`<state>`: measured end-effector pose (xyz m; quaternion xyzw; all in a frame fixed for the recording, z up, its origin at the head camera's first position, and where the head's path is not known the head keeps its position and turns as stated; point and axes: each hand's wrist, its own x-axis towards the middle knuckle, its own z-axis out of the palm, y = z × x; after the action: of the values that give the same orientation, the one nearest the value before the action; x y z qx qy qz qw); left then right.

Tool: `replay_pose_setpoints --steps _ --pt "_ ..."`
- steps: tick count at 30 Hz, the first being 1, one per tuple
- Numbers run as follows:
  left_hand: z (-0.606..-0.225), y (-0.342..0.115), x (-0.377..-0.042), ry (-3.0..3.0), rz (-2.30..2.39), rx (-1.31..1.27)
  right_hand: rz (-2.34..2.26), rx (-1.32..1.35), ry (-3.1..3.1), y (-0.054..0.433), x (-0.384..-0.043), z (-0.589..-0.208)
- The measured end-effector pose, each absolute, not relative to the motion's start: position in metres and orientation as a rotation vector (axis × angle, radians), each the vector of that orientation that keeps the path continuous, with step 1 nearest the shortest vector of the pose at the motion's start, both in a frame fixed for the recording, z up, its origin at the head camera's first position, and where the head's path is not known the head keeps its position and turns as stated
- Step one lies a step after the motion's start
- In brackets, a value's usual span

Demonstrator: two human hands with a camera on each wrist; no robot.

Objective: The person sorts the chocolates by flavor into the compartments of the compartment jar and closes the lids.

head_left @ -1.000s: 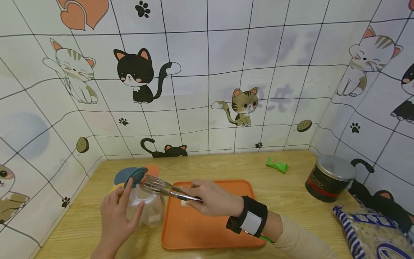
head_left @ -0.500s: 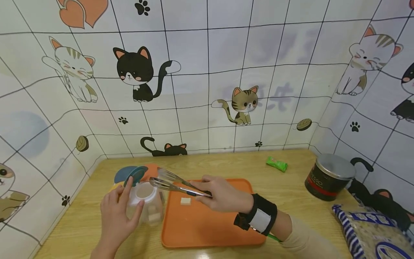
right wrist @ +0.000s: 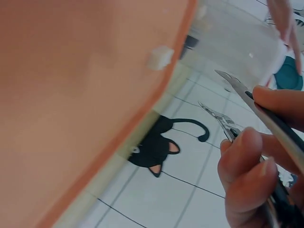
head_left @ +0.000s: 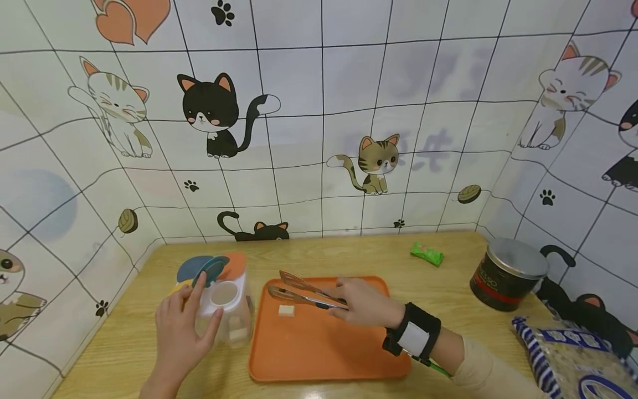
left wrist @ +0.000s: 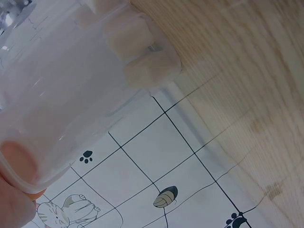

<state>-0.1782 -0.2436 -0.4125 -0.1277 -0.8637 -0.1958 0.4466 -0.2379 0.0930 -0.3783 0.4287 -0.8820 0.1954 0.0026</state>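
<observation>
My left hand holds a clear storage container with coloured flip lids. Its index finger touches the raised dark green lid, and the thumb lies at the container's front. Below that lid the round opening is uncovered. Pale blocks lie at the bottom inside. My right hand grips metal tongs over the orange tray. The tongs' tips stand apart with nothing between them. One small white block lies on the tray, near its left edge, just below the tips.
A small green packet lies at the back right of the wooden table. Further right stand a dark tin with a metal lid and a blue-and-white striped bag. Cat-patterned walls enclose the back and sides.
My right hand has drawn the tongs rightward, away from the container's opening, and they are now above the tray. The left hand and the raised lid have stayed in place.
</observation>
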Motion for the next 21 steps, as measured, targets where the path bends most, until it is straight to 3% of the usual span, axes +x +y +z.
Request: replay_pose_setpoints --steps 21 --pt "-0.413 -0.243 -0.181 -2.091 -0.471 -0.340 0.619 1.353 -2.892 0.092 -0.234 -0.419"
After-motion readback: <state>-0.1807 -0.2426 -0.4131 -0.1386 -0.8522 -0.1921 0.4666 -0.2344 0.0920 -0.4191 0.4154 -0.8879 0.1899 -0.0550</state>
